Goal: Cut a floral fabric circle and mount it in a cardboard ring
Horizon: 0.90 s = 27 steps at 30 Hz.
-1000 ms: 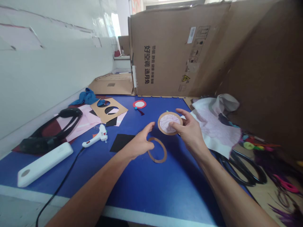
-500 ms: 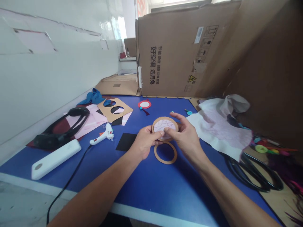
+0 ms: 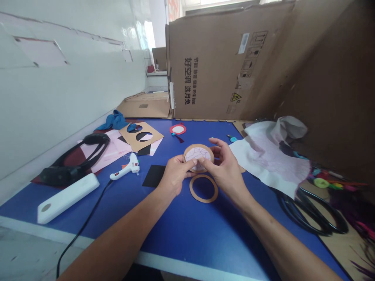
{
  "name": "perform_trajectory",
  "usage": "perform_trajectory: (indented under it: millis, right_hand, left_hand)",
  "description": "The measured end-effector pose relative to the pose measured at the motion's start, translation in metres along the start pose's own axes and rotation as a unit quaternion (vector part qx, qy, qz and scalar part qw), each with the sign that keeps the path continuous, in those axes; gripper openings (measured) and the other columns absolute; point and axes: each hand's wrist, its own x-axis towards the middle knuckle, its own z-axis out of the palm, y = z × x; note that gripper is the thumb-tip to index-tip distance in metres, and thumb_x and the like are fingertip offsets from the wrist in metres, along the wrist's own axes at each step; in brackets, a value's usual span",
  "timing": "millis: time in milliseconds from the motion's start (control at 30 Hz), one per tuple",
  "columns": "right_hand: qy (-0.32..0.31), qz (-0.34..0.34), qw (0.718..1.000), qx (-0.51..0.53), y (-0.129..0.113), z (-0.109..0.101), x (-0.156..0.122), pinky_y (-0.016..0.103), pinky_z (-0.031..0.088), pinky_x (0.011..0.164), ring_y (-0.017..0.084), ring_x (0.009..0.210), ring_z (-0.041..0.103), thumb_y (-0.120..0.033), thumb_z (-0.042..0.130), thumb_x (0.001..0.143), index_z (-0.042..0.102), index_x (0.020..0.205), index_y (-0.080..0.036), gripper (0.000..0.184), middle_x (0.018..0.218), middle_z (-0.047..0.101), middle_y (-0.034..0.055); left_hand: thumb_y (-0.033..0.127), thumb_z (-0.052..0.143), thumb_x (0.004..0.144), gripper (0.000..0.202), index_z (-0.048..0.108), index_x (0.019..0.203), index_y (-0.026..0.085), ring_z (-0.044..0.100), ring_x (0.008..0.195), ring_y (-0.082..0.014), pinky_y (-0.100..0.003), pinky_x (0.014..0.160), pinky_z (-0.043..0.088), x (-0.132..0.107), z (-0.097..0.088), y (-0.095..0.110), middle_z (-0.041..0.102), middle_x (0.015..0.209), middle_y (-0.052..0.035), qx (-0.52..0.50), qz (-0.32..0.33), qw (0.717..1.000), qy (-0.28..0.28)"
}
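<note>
Blue bench (image 3: 193, 234) fills the lower frame, a cord (image 3: 93, 210) cut off at left, then mid-frame the left hand (image 3: 174, 177), fingers partly hidden, pinching a tan-rimmed disc (image 3: 198, 151), white with purple lines, which the right hand (image 3: 230, 168) likewise pinches.

Craft workspace; glue gun (image 3: 125, 170), cut-out cardboard (image 3: 131, 141) on blue table (image 3: 181, 230) (big carton (image 3: 216, 70) behind)

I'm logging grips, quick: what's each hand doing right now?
Left hand: closed on the disc, thumb on its face.
Right hand: holding the same disc, thumb on its face too.
</note>
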Motion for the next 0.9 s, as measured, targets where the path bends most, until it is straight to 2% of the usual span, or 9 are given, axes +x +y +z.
perform_trajectory:
  millis: [100, 167, 367, 467, 533, 633, 733, 833, 900]
  right_hand:
    - [0.026, -0.085, 0.992, -0.091, -0.002, -0.001, -0.001, 0.047, 0.056, 0.096, 0.028, 0.113, 0.066, -0.03, 0.074, 0.087, 0.069, 0.115, -0.025, 0.03, 0.119, 0.07, 0.0076]
    - [0.027, -0.099, 0.987, -0.125, -0.002, -0.002, -0.001, 0.047, 0.055, 0.096, 0.029, 0.113, 0.065, -0.03, 0.073, 0.088, 0.07, 0.108, -0.023, 0.02, 0.115, 0.071, 0.0077]
    - [0.021, -0.041, 0.994, -0.096, 0.001, -0.003, 0.001, 0.044, 0.056, 0.091, 0.028, 0.108, 0.069, -0.036, 0.075, 0.088, 0.073, 0.11, -0.02, 0.027, 0.115, 0.073, 0.0086]
    - [0.022, -0.025, 0.996, -0.079, 0.001, -0.003, 0.003, 0.044, 0.056, 0.089, 0.027, 0.102, 0.069, -0.038, 0.075, 0.089, 0.075, 0.102, -0.021, 0.021, 0.109, 0.073, 0.0074]
    - [0.024, -0.038, 0.996, -0.074, 0.001, -0.002, 0.002, 0.044, 0.056, 0.091, 0.027, 0.104, 0.068, -0.037, 0.075, 0.09, 0.076, 0.092, -0.022, 0.016, 0.108, 0.072, 0.0073]
    - [0.031, -0.079, 0.993, -0.087, 0.002, 0.0, -0.001, 0.046, 0.054, 0.099, 0.028, 0.116, 0.065, -0.033, 0.076, 0.091, 0.077, 0.086, -0.023, 0.011, 0.111, 0.068, 0.0085]
    - [0.038, -0.14, 0.981, -0.13, 0.004, 0.003, -0.005, 0.05, 0.052, 0.104, 0.031, 0.127, 0.061, -0.026, 0.077, 0.092, 0.079, 0.089, -0.024, 0.004, 0.12, 0.065, 0.0107]
    - [0.045, -0.234, 0.947, -0.216, 0.007, 0.005, -0.01, 0.054, 0.051, 0.104, 0.034, 0.129, 0.06, -0.02, 0.076, 0.093, 0.081, 0.094, -0.024, 0.007, 0.136, 0.061, 0.0137]
    - [0.038, -0.286, 0.919, -0.27, 0.009, 0.006, -0.012, 0.055, 0.051, 0.102, 0.035, 0.128, 0.06, -0.017, 0.074, 0.094, 0.081, 0.098, -0.025, 0.011, 0.14, 0.061, 0.0144]
  left_hand:
    - [0.032, 0.092, 0.067, 0.032, 0.082, 0.091, 0.013, 0.075, 0.077, -0.0196, -0.032, 0.075, 0.06, 0.001, -0.001, 0.002, 0.082, 0.091, -0.012, -0.012, 0.012, 0.999, 0.03]
    - [0.031, 0.092, 0.067, 0.031, 0.082, 0.09, 0.014, 0.075, 0.077, -0.0194, -0.032, 0.077, 0.06, 0.001, -0.002, 0.002, 0.083, 0.091, -0.0119, -0.02, 0.022, 0.999, 0.038]
    - [0.031, 0.095, 0.063, 0.036, 0.083, 0.091, 0.012, 0.077, 0.079, -0.0232, -0.038, 0.084, 0.061, 0.001, -0.001, 0.002, 0.083, 0.089, -0.013, -0.031, 0.028, 0.999, 0.023]
    - [0.033, 0.097, 0.062, 0.039, 0.083, 0.091, 0.012, 0.077, 0.079, -0.0235, -0.038, 0.084, 0.061, 0.001, -0.001, 0.001, 0.083, 0.089, -0.0134, -0.027, 0.025, 0.999, 0.019]
    - [0.035, 0.097, 0.062, 0.041, 0.082, 0.091, 0.012, 0.077, 0.079, -0.0233, -0.037, 0.083, 0.061, 0.001, -0.001, 0.001, 0.082, 0.088, -0.0135, -0.024, 0.022, 0.999, 0.023]
    - [0.038, 0.097, 0.061, 0.041, 0.082, 0.09, 0.012, 0.077, 0.078, -0.0222, -0.035, 0.081, 0.06, 0.001, -0.002, 0.001, 0.082, 0.087, -0.0133, -0.018, 0.023, 0.999, 0.034]
    - [0.04, 0.096, 0.063, 0.038, 0.081, 0.085, 0.013, 0.075, 0.075, -0.0202, -0.033, 0.079, 0.059, 0.001, -0.002, 0.002, 0.081, 0.085, -0.0121, -0.014, 0.023, 0.999, 0.035]
    - [0.039, 0.094, 0.064, 0.034, 0.081, 0.084, 0.014, 0.072, 0.069, -0.0175, -0.032, 0.076, 0.058, 0.002, -0.002, 0.002, 0.079, 0.078, -0.0089, -0.016, 0.026, 0.999, 0.034]
    - [0.035, 0.095, 0.061, 0.032, 0.081, 0.082, 0.015, 0.069, 0.067, -0.0161, -0.031, 0.074, 0.057, 0.003, -0.002, 0.001, 0.078, 0.077, -0.0071, -0.022, 0.029, 0.999, 0.038]
